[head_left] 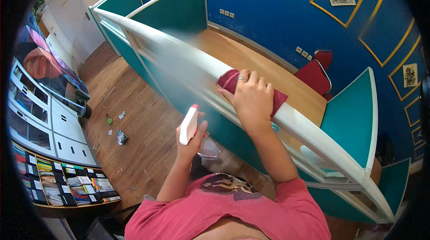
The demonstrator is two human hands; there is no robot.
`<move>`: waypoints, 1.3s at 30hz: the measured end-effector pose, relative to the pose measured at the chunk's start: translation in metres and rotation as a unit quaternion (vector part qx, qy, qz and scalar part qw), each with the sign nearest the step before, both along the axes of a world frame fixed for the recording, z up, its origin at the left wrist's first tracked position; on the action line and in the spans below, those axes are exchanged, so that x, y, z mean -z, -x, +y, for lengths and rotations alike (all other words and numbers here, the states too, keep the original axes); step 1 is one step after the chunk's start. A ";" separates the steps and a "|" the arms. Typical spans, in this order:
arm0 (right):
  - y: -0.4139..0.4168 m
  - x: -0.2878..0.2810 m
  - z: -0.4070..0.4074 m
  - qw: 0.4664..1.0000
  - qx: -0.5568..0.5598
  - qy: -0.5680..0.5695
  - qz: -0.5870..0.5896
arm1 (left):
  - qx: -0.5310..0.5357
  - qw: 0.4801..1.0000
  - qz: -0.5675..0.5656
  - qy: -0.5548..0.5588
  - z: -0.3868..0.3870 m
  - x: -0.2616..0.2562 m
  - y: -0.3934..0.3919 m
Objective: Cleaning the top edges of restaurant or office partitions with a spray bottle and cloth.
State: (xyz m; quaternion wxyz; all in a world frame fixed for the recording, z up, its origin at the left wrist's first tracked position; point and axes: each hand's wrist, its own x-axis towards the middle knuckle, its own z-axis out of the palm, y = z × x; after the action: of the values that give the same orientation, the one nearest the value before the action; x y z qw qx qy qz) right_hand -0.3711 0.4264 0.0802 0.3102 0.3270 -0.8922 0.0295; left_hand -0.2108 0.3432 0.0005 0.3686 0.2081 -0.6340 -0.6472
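My left hand grips a spray bottle with a white trigger head, a red nozzle and a clear body. A pale cloud of mist hangs in front of the nozzle and blurs part of the partition behind it. My right hand presses a dark red cloth over the white ridged top rail of a cubicle partition. The cloth wraps over the rail's top, and its ends show on both sides of the hand.
Green divider panels flank a wooden desktop beyond the rail. A red chair stands by the blue wall. Crumpled litter lies on the wood floor. White cabinets and a shelf of binders line the left.
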 end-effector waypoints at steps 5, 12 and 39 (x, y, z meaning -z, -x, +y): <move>0.003 0.003 -0.084 1.000 -0.010 -0.001 -0.007 | 0.023 0.998 -0.050 0.021 -0.037 0.006 -0.008; 0.007 0.001 -0.219 0.999 -0.046 0.010 -0.016 | -0.010 0.998 -0.040 0.043 -0.079 -0.002 -0.012; -0.002 -0.003 -0.079 0.999 -0.020 -0.032 -0.015 | 0.054 0.998 -0.025 0.001 -0.086 0.018 -0.013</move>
State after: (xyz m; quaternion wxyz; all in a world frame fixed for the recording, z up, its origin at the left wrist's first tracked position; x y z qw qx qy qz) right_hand -0.3693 0.3475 0.0834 0.2855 0.3541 -0.8905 0.0117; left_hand -0.1975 0.2570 -0.0177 0.3176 0.1894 -0.6542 -0.6598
